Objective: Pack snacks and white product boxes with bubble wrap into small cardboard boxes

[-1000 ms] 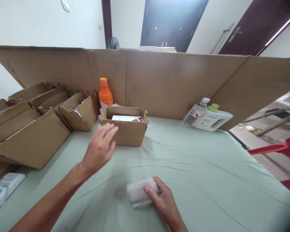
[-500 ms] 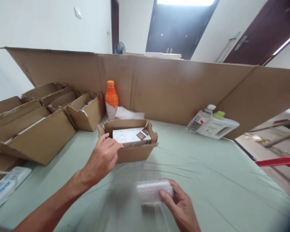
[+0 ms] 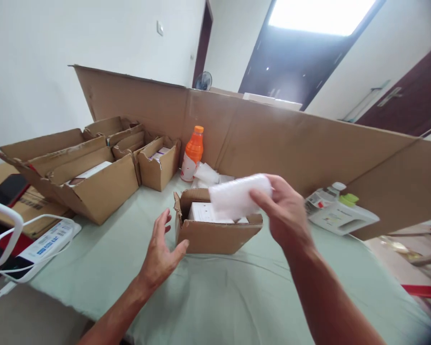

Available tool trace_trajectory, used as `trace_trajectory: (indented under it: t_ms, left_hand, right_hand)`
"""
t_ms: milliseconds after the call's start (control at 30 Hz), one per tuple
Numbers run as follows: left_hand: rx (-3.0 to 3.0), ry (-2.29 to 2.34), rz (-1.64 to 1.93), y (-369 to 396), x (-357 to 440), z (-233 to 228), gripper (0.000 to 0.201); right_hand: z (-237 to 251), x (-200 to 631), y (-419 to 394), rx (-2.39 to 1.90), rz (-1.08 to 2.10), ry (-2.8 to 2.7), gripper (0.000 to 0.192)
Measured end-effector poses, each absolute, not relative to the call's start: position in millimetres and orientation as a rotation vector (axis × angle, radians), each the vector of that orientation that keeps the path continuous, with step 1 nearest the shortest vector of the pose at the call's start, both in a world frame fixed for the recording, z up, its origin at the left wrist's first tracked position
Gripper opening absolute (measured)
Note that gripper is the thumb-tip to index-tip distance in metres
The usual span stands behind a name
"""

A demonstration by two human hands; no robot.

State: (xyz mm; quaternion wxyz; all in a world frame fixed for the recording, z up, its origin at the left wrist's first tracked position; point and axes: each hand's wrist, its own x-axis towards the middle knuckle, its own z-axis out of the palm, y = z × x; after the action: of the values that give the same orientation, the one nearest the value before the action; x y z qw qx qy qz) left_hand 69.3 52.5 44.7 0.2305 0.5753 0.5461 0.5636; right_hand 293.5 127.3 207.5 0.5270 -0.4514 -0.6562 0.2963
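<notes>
An orange bottle (image 3: 193,152) stands upright against a cardboard wall (image 3: 273,139) that runs across the back of the green table (image 3: 237,297). White wrapping scraps (image 3: 206,173) lie just beside the bottle. To the left, several open cartons (image 3: 93,163) sit in a row, some with white boxes inside. A white power strip (image 3: 46,242) with cables lies at the table's left edge. To the right, a clear bottle (image 3: 321,196) and a white jug (image 3: 341,215) with a green cap lie on their sides by the wall.
</notes>
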Motion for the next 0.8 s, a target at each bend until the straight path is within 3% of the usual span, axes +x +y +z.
trace_trajectory:
  t_ms: [100,167,333,400,467,633,733,800]
  left_hand:
    - [1.552,1.437,1.572,64.9,80.7,33.9,0.082]
    - [1.555,1.401,1.609,67.8,86.4,28.8,0.083]
    - [1.577,1.381,1.717,69.6,95.3,16.4,0.074]
    - [1.608,1.393,1.759,70.9,96.6,12.3,0.072]
    - [1.643,1.411,1.787,72.3,96.5,9.9,0.071]
    - [1.737,1.406,1.781,72.3,92.6,8.4,0.07]
    - [1.761,1.391,1.786,70.9,91.6,7.2,0.068]
    - [1.762,1.393,1.795,70.1,91.6,6.0,0.067]
  right_hand:
    - [194.3,256.9,167.5,-1.126,0.866,-1.7,0.05]
    - [181.4,242.7,179.5,-1.278,0.863,-1.875,0.045]
    - [178.5,213.3,156.5,-1.609,0.05,-2.399,0.036]
    - [185.7,200.1,145.1,-1.657,-0.117,-2.511,0.038]
    - [190.6,190.6,142.3,-1.647,-0.026,-2.577,0.037]
    - [189.1,194.2,159.8,-1.573,0.669,-2.522,0.024]
    - [190.8,198.6,167.4,-1.646,0.497,-2.614,0.014]
    - [194.8,195.5,168.9,-1.687,0.264,-2.744,0.017]
